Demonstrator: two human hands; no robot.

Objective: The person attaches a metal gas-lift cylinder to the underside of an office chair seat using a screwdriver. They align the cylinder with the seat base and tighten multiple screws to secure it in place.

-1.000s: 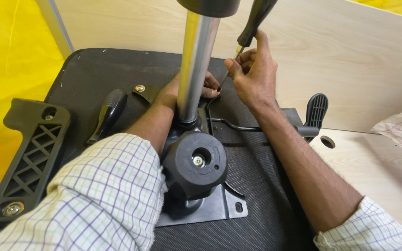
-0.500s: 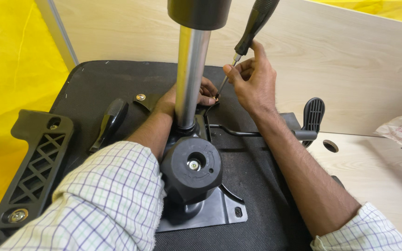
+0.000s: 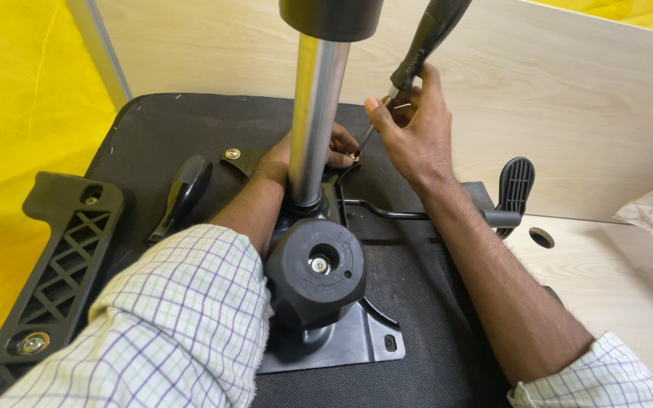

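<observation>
Nearest: my checked sleeves, and the black tension knob [image 3: 315,264] of the chair mechanism plate [image 3: 364,340], bolted on the upturned black seat base [image 3: 190,125].
Middle: the chrome gas-lift column [image 3: 317,121] stands upright from the mechanism; a black armrest bracket [image 3: 58,264] lies at the left, a lever paddle [image 3: 515,185] at the right.
Left hand: my left hand [image 3: 285,159] reaches behind the column, fingers pressed around a small screw [image 3: 356,157]; the column hides part of it.
Right hand: my right hand [image 3: 413,128] is closed in a pinch on the shaft of the black-handled screwdriver [image 3: 425,45].
Screwdriver: tilted, its tip down at the screw, just right of the column.
Change: since a second ago the handle leans more to the right and the tip has come lower, to the screw. I judge the tip is now seating.
Far: pale wooden tabletop [image 3: 606,279] and panel, yellow sheet at the left.
</observation>
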